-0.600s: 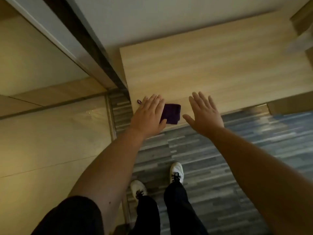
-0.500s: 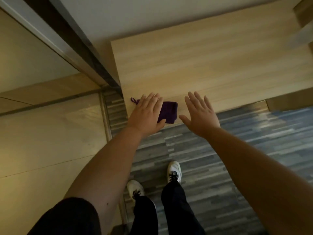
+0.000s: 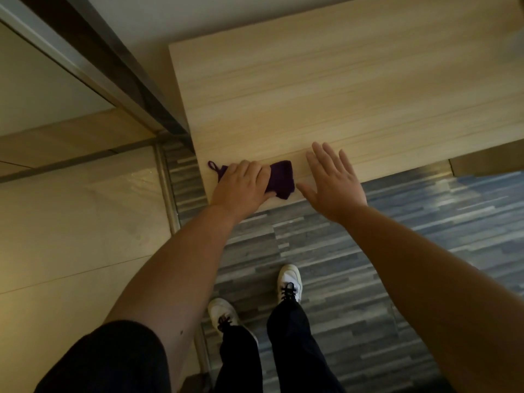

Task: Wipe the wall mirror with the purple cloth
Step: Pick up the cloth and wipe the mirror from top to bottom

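A folded purple cloth (image 3: 281, 177) with a small hanging loop lies at the near left corner of a light wooden tabletop (image 3: 340, 89). My left hand (image 3: 243, 185) rests on its left half, fingers curled over it and the thumb pressed against its near edge. My right hand (image 3: 333, 180) hovers flat just right of the cloth, fingers spread, holding nothing. The wall mirror (image 3: 51, 89) with a metal frame runs along the left side.
Below the mirror is a glossy beige panel (image 3: 73, 222). The floor is grey-blue striped carpet (image 3: 397, 251). My two white shoes (image 3: 289, 282) and dark trousers stand just short of the table edge. A darker wooden block (image 3: 487, 163) sits under the table at right.
My left hand's fingers have curled from flat to gripping the cloth, bunching it. The right hand stays flat beside it. The camera has shifted slightly.
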The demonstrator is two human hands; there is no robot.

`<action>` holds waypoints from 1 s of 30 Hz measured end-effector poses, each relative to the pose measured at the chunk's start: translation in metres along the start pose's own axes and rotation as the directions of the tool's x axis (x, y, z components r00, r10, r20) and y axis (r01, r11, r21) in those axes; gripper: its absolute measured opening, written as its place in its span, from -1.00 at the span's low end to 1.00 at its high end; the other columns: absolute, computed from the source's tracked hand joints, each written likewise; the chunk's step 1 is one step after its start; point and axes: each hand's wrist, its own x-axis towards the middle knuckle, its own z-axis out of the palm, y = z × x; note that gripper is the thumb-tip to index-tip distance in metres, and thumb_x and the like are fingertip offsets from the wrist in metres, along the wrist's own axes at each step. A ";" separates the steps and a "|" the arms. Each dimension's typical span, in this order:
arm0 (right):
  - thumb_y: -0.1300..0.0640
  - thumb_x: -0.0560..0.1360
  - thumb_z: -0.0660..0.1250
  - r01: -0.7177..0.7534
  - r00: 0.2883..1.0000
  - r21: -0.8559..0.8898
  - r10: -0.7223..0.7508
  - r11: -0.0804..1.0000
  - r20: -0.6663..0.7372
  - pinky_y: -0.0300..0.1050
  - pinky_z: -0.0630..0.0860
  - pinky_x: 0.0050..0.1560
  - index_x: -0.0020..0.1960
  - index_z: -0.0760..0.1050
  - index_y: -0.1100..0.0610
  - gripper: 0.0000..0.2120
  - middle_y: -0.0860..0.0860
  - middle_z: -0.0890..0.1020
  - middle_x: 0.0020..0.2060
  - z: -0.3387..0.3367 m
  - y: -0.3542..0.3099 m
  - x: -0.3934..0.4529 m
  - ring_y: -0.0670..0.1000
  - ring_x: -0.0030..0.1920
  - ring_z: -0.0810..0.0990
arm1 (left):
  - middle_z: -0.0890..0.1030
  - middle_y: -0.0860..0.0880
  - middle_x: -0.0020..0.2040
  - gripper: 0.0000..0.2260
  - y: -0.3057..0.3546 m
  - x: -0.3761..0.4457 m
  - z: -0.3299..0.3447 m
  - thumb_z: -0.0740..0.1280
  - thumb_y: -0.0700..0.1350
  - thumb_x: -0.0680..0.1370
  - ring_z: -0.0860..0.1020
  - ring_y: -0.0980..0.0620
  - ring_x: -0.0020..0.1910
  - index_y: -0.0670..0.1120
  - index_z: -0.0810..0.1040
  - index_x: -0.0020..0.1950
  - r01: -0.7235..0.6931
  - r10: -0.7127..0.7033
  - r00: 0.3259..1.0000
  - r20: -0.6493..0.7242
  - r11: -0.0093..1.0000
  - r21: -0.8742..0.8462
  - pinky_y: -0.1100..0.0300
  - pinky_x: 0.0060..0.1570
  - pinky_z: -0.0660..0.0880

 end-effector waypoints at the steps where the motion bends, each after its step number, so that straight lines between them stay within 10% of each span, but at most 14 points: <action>1: -0.28 0.61 -0.14 0.002 1.000 -0.007 -0.002 1.000 0.002 0.07 -0.22 0.56 0.60 -0.09 0.14 -0.29 0.08 -0.07 0.60 -0.002 -0.002 -0.001 0.05 0.59 -0.18 | 0.54 -0.14 -0.13 -0.58 0.000 -0.002 -0.002 0.33 0.16 0.48 0.51 -0.13 -0.21 -0.20 0.53 0.04 0.001 -0.001 1.000 0.001 1.000 -0.009 0.05 -0.24 0.43; 14: -0.31 0.60 -0.18 0.240 0.962 -0.025 -0.241 0.971 -0.128 0.02 -0.32 0.51 0.59 -0.14 0.10 -0.29 0.01 -0.21 0.55 -0.162 -0.162 -0.018 0.00 0.53 -0.32 | 0.54 -0.13 -0.12 -0.56 -0.101 -0.109 -0.198 0.47 0.17 0.46 0.52 -0.12 -0.19 -0.17 0.50 0.04 0.251 -0.239 0.962 -0.132 0.964 0.090 0.04 -0.22 0.46; 30: -0.30 0.59 -0.24 0.457 0.621 -0.267 -0.519 0.848 -0.587 -0.01 -0.29 0.50 0.59 -0.04 0.12 -0.28 0.05 -0.10 0.57 -0.463 -0.453 -0.006 0.03 0.55 -0.23 | 0.51 -0.08 -0.10 -0.60 -0.330 -0.304 -0.538 0.20 0.20 0.59 0.48 -0.08 -0.18 -0.14 0.45 0.08 0.594 -0.281 0.748 -0.601 0.688 0.417 0.05 -0.18 0.41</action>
